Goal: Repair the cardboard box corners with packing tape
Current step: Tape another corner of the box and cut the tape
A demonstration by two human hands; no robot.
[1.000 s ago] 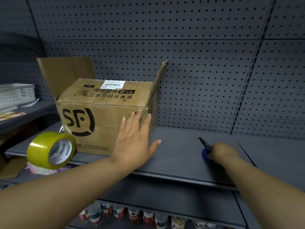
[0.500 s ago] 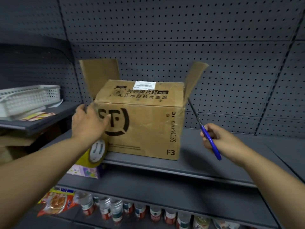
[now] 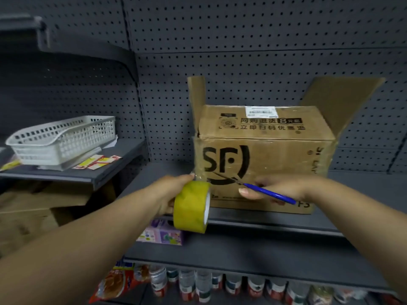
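Perforated grey back wall behind a grey shelf. Cardboard box, printed "SF", stands mid-shelf with its front face close to the shelf's front edge. Both end flaps stand up, the top is folded shut and carries a white label, and glossy clear tape covers the left front corner.

White slotted basket sits on a separate side shelf to the left, with red-and-yellow cards at that shelf's front edge. A row of bottles lines the level below.

Left hand is wrapped round a yellow tape roll, held over the shelf's front edge just in front of the box's lower left corner. A clear strip appears to run from the roll up to that corner.

Right hand pinches blue-handled scissors in front of the box face, blades pointing left and up toward the strip; whether the blades are parted cannot be told. The two hands are near each other, not touching.

Purple packet lies below the roll.
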